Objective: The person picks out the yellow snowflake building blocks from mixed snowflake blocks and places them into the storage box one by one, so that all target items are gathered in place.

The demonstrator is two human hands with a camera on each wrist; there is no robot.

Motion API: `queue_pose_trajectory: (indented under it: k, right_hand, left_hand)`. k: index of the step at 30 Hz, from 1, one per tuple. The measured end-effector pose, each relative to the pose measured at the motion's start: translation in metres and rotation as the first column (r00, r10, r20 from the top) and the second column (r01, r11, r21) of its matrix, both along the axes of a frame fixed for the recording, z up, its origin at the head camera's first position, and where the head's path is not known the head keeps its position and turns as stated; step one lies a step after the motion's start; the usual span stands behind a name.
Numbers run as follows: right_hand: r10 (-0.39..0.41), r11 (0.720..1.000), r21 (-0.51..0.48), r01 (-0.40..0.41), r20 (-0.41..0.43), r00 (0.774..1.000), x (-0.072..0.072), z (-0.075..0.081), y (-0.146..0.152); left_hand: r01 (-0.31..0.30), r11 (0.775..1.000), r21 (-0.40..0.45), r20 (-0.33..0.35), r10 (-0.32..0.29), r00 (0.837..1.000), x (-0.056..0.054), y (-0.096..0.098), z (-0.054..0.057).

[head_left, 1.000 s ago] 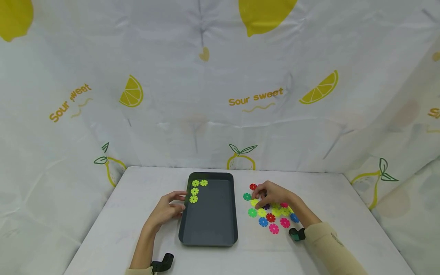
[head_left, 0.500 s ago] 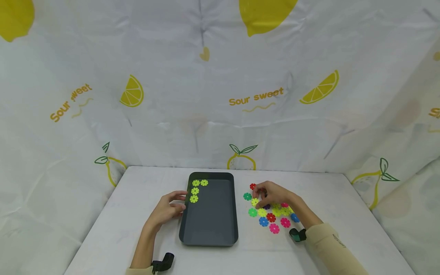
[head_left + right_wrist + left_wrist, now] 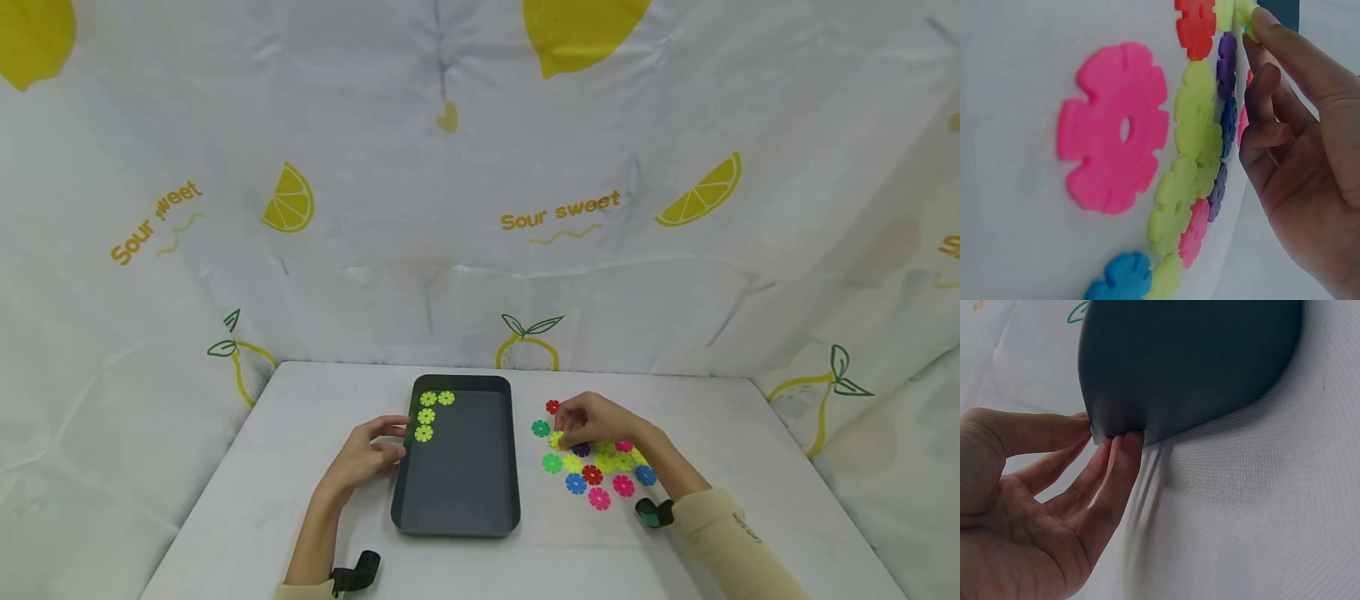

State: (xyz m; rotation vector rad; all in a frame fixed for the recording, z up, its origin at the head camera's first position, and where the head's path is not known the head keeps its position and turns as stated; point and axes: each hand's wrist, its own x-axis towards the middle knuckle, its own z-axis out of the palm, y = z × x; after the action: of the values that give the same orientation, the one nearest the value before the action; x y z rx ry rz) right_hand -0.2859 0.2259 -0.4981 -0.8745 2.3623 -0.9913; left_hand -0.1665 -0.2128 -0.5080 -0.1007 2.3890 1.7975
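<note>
On the table lies a dark grey rectangular tray, with several yellow notched interlocking discs inside its far left corner. My left hand holds the tray's left edge, thumb and fingertips against the rim in the left wrist view. To the right of the tray, my right hand is over a loose spread of coloured discs. Between its thumb and index finger it pinches a yellow interlocking disc, partly covered by the fingertips. A pink disc lies flat near the right wrist camera.
Around the right hand lie red, green, blue, pink and purple discs, some overlapping. A white cloth printed with lemons hangs behind and beside the table. Both wrists wear small dark cameras.
My right hand's thumb and fingertips have come together on a yellow disc, with the hand shifted very slightly right. My left hand and the tray stay put.
</note>
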Motion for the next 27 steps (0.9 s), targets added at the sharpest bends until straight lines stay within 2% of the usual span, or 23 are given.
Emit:
queue_pose_trajectory:
  k: [6, 12, 18, 27]
  right_hand:
    - [-0.019, 0.999, -0.050, 0.018, -0.029, 0.999, -0.003, 0.004, 0.003]
    - [-0.042, 0.987, -0.153, 0.046, 0.032, 0.999, -0.004, 0.011, -0.001]
    - [-0.053, 0.977, -0.201, 0.065, 0.066, 0.996, -0.003, 0.022, -0.011]
    - [-0.006, 0.967, -0.253, 0.016, 0.040, 0.999, 0.002, 0.040, -0.037]
  left_hand:
    - [-0.004, 1.000, -0.005, 0.005, 0.004, 1.000, 0.000, 0.000, 0.001]
    - [-0.003, 1.000, -0.008, 0.004, 0.003, 1.000, -0.001, 0.000, 0.000]
    - [0.001, 1.000, -0.005, 0.003, -0.001, 1.000, -0.001, -0.001, -0.001]
    - [0.001, 1.000, -0.010, 0.006, -0.001, 1.000, -0.001, -0.001, 0.000]
